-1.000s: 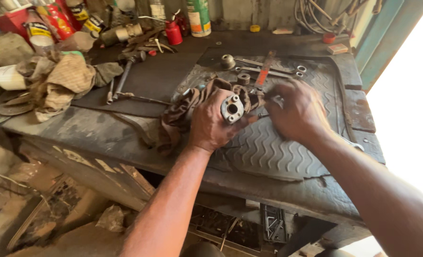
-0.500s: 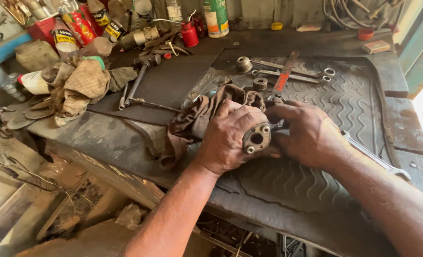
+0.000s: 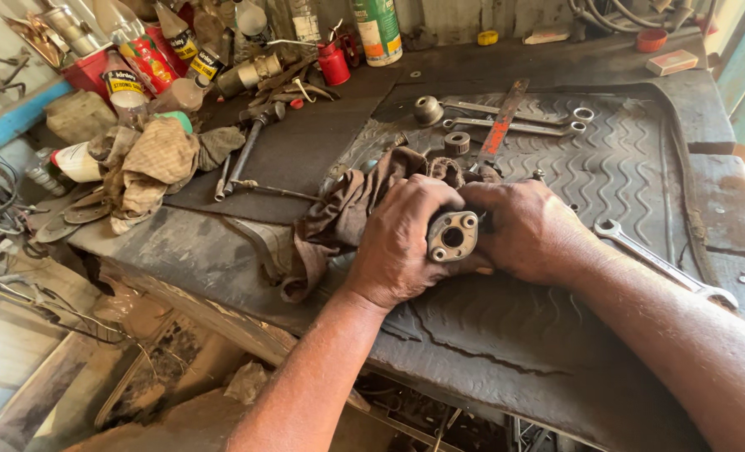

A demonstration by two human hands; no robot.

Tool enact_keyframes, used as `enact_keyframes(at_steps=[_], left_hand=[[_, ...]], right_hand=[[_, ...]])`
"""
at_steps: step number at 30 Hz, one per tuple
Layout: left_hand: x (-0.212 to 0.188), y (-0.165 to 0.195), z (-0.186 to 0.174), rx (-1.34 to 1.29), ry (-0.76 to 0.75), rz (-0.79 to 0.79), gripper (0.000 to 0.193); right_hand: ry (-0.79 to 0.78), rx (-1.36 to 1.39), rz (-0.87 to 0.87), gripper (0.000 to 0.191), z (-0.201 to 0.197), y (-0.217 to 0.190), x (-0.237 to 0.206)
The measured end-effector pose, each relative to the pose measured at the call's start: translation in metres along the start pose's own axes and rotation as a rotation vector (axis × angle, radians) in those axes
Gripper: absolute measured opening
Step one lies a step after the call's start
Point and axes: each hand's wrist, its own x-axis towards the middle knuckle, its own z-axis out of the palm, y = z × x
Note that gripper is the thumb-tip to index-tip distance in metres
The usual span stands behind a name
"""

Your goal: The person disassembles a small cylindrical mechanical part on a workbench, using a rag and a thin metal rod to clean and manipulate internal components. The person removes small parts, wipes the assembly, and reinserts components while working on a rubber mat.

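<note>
Flanged metal part [image 3: 453,237] gripped by both hands, brown rag [image 3: 347,209] beside, spanner [image 3: 661,264] near

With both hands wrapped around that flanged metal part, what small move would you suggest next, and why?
Probably lift the flanged part slightly off the brown rag: left hand and right hand grip it from both sides, with cloth bunched behind it.

Grimy dark workbench [image 3: 180,259] (daylight at right), rubble-strewn floor [image 3: 71,393].

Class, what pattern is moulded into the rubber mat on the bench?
Wavy ridges on the dark rubber mat, clearest in the head view.
</note>
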Motion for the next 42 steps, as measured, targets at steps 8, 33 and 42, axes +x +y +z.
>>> enact_keyframes(at_steps=[8, 33, 42], left_hand=[[0.001, 0.0, 0.001, 0.022, -0.034, -0.009, 0.069], [0.003, 0.005, -0.006, 0.072, 0.004, 0.023, 0.043], [0.004, 0.009, -0.009, 0.077, 0.007, 0.014, 0.041]], right_hand=[[-0.039, -0.102, 0.079, 0.046, -0.018, -0.018, 0.0], [-0.151, -0.445, 0.427, 0.031, -0.066, -0.042, -0.031], [0.017, -0.409, 0.481, 0.024, -0.08, -0.046, -0.039]])
